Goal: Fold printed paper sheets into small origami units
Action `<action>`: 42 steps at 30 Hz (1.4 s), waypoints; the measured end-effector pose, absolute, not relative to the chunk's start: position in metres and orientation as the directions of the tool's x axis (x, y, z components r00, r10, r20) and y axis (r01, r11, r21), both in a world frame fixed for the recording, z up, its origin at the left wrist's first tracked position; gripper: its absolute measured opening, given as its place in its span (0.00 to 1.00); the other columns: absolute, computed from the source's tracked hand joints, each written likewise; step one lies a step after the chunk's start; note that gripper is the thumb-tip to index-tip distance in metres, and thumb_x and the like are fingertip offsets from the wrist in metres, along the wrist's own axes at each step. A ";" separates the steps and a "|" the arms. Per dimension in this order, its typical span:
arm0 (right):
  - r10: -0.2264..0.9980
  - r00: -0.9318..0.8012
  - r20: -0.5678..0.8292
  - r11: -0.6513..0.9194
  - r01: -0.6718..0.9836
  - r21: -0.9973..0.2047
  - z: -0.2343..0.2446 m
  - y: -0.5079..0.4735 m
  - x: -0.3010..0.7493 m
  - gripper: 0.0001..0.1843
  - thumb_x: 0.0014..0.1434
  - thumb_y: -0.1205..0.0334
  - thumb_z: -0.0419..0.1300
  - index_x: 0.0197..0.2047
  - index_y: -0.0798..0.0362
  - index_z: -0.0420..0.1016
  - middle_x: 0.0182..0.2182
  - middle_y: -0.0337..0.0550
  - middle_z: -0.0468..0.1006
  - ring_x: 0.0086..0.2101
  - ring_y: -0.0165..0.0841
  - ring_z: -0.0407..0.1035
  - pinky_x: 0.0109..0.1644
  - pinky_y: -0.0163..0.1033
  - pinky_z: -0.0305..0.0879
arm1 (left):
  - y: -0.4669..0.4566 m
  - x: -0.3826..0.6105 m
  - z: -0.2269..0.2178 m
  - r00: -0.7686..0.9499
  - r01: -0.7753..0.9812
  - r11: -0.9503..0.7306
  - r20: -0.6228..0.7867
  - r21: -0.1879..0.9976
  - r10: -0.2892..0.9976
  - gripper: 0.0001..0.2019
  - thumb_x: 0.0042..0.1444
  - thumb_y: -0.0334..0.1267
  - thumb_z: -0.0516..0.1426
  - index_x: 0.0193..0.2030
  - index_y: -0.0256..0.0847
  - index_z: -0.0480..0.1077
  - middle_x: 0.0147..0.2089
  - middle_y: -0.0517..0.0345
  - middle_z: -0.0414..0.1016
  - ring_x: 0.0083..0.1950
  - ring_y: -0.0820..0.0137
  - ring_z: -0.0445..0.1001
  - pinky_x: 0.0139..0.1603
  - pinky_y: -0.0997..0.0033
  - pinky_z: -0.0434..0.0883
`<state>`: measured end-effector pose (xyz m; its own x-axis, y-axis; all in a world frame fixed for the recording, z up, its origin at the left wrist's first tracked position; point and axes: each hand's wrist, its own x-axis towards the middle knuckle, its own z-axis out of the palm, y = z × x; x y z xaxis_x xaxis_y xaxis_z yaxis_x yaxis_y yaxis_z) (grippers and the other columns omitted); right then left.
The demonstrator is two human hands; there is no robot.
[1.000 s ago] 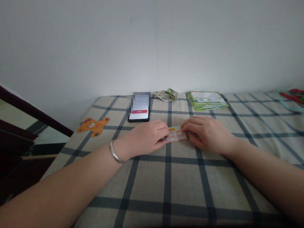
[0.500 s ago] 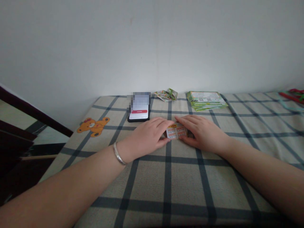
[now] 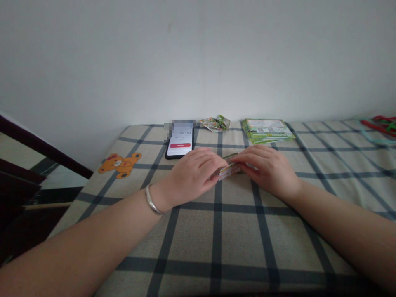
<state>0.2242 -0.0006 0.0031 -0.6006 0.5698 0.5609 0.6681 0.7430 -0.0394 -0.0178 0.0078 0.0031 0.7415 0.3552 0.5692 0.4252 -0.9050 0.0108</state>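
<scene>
Between my two hands is a small folded piece of printed paper (image 3: 229,169), white with orange and yellow print. It is tilted up, so its layered edges show. My left hand (image 3: 196,171), with a silver bangle at the wrist, pinches its left end between thumb and fingers. The right end is in the grip of my right hand (image 3: 270,169), whose fingers are bent over it. Fingers cover both ends of the paper. Beneath lies a checked tablecloth (image 3: 192,235).
Behind my left hand lies a phone (image 3: 180,145) showing a timer. Folded green-printed paper pieces (image 3: 215,123) sit by the wall (image 3: 192,62). A stack of green leaflets (image 3: 267,130) is right of them. Red and green cords (image 3: 383,126) lie far right; a bear picture (image 3: 120,165) is left.
The folded paper has turned from showing its printed face to showing its edges. My fingers have closed in on it, the right hand shifting slightly up.
</scene>
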 end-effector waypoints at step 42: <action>0.517 -0.806 0.287 0.855 0.497 -0.147 0.006 0.000 0.226 0.09 0.60 0.69 0.56 0.41 0.51 0.76 0.42 0.42 0.80 0.45 0.36 0.71 0.50 0.42 0.65 | 0.011 -0.021 0.003 0.828 0.446 -0.891 0.419 -0.091 0.372 0.08 0.62 0.35 0.54 0.40 0.43 0.76 0.52 0.60 0.75 0.67 0.57 0.58 0.68 0.47 0.55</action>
